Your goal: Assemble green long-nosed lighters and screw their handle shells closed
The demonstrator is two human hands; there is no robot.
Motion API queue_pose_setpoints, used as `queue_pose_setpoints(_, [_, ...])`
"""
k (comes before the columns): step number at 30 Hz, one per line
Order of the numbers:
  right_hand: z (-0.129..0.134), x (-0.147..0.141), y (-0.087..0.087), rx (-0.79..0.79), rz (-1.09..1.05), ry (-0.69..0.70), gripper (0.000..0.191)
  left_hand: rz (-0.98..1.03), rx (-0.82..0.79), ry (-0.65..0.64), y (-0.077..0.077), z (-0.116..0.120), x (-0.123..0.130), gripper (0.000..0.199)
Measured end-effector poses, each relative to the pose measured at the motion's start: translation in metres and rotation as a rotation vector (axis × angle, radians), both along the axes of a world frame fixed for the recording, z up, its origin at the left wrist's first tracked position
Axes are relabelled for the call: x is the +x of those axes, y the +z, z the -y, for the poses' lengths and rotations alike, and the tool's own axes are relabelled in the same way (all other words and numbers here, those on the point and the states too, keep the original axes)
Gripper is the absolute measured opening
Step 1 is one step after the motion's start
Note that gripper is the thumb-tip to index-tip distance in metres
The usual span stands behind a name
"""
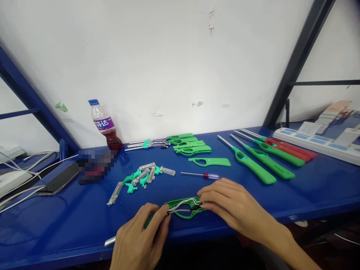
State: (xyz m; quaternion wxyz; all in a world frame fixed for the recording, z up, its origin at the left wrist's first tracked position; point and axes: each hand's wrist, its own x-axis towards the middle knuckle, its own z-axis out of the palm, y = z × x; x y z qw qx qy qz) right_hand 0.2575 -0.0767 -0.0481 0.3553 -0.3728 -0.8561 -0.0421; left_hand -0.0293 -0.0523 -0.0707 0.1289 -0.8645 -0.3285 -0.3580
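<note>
Between my hands, near the table's front edge, lies an open green lighter shell (184, 213) with white wires and a dark part inside it. My left hand (142, 234) is closed around the shell's left end, and a metal tube (110, 241) sticks out beyond it at the left. The fingers of my right hand (230, 204) are pressed together on the shell's right end, by the wires and the dark part. A screwdriver (212, 176) with a purple and red handle lies just behind my right hand.
Clear fuel tanks (116, 193) and teal pieces (131, 188) lie left of centre. Green shells (213, 162) and metal rods (140, 148) are behind. Green lighters (255, 168) and red ones (295, 149) lie right, near a power strip (320, 142). A bottle (105, 125) and phone (63, 178) stand left.
</note>
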Motion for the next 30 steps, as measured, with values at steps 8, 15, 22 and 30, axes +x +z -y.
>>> queue_pose_setpoints(8, [0.0000,-0.0002,0.0002,-0.005,-0.005,-0.002,0.009,-0.058,0.157,0.024,0.0014,0.0000,0.0025,0.023])
queue_pose_setpoints(15, [0.0000,0.0002,-0.0009,-0.009,-0.004,-0.009,0.010,-0.094,0.149,0.021,-0.0002,0.0005,-0.0003,0.022])
queue_pose_setpoints(22, [0.0004,0.0001,0.0004,-0.001,0.000,-0.014,0.012,0.014,0.054,-0.008,-0.0009,0.0023,0.0004,0.019])
queue_pose_setpoints(30, [0.0004,0.0005,-0.0002,-0.004,-0.002,-0.015,0.012,0.077,-0.040,-0.033,0.0027,0.0072,0.0005,0.021])
